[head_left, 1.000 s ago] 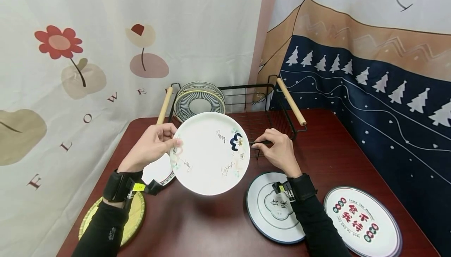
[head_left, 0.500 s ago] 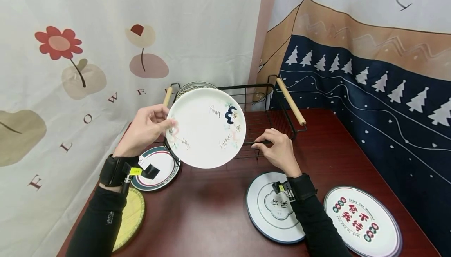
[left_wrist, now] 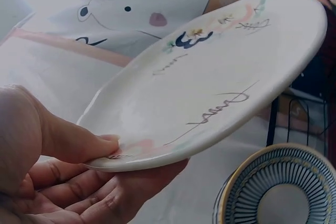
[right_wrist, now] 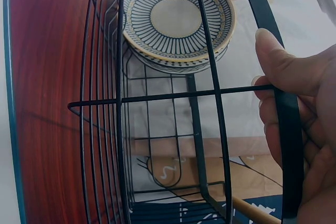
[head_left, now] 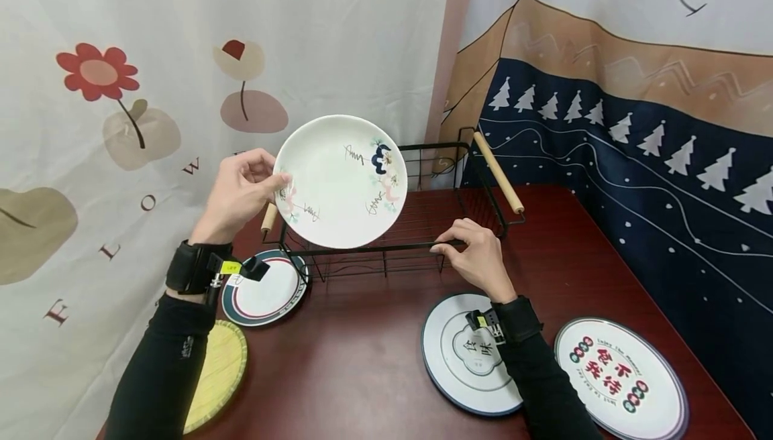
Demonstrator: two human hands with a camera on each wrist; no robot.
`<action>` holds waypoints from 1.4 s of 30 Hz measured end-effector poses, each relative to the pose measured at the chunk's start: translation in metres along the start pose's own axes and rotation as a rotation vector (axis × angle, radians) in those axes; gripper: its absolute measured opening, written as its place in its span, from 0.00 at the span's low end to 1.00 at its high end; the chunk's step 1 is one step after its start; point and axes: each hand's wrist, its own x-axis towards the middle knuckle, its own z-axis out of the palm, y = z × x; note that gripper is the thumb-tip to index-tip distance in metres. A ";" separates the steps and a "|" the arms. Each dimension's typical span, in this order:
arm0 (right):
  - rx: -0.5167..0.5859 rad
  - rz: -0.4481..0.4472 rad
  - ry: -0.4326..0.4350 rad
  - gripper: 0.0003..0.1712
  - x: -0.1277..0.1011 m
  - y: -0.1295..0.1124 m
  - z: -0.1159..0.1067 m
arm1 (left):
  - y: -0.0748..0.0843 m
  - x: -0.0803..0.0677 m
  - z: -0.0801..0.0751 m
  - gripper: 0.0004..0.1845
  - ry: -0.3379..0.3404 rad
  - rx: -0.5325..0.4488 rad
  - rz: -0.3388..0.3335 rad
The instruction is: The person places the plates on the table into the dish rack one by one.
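Left hand [head_left: 241, 188] pinches the white plate [head_left: 338, 182] at its rim, thumb on the upper face and fingers under, seen close in the left wrist view [left_wrist: 210, 93]. Plate is lifted off the bench, tilted face-up toward the camera, over the rack's near-left corner; the edge grip keeps the face clear. Right hand [head_left: 477, 255] curls round the front top wire of the black rack [head_left: 386, 249], thumb over the bar in the right wrist view [right_wrist: 294, 119], likely steadying it. Rack sits toward the bench's far edge, a wooden handle [head_left: 498, 173] on its right side.

Plate: glazed ceramic, shallow, round, smooth, thin raised rim, small painted dark blue, pink and green marks. Rack: thin metal wire grid, open frame. Inside it, at the far-left end, striped plates [right_wrist: 178, 22] stand stacked on edge, radial dark lines, yellow rim.

Bench [head_left: 362, 373]: dark red wood-grain, glossy. Lying flat on it: a green-and-red-rimmed plate [head_left: 266, 292] near the left edge, a yellow woven disc [head_left: 220, 373] at the near-left corner, a grey-rimmed plate [head_left: 465, 356] under the right wrist, a printed plate [head_left: 622, 379] at the near-right corner.
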 end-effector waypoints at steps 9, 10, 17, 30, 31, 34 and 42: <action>0.001 -0.005 -0.002 0.06 0.000 0.001 0.000 | 0.007 0.020 -0.007 0.03 0.055 0.088 0.063; 0.002 -0.004 -0.003 0.06 0.000 0.001 0.000 | 0.008 0.022 -0.007 0.02 0.065 0.107 0.071; 0.002 -0.001 -0.002 0.06 0.001 0.000 0.000 | 0.015 0.033 -0.008 0.02 0.130 0.282 0.131; -0.006 0.010 0.000 0.07 0.001 -0.002 -0.001 | 0.016 0.056 -0.003 0.01 0.136 0.459 0.286; -0.007 0.012 -0.001 0.07 0.001 -0.002 -0.001 | 0.015 0.059 -0.003 0.02 0.134 0.461 0.298; -0.008 0.015 -0.003 0.06 0.001 -0.002 -0.001 | 0.014 0.066 0.000 0.03 0.117 0.494 0.330; -0.001 0.018 -0.006 0.06 0.000 -0.003 -0.001 | 0.009 0.081 0.009 0.05 0.044 0.570 0.401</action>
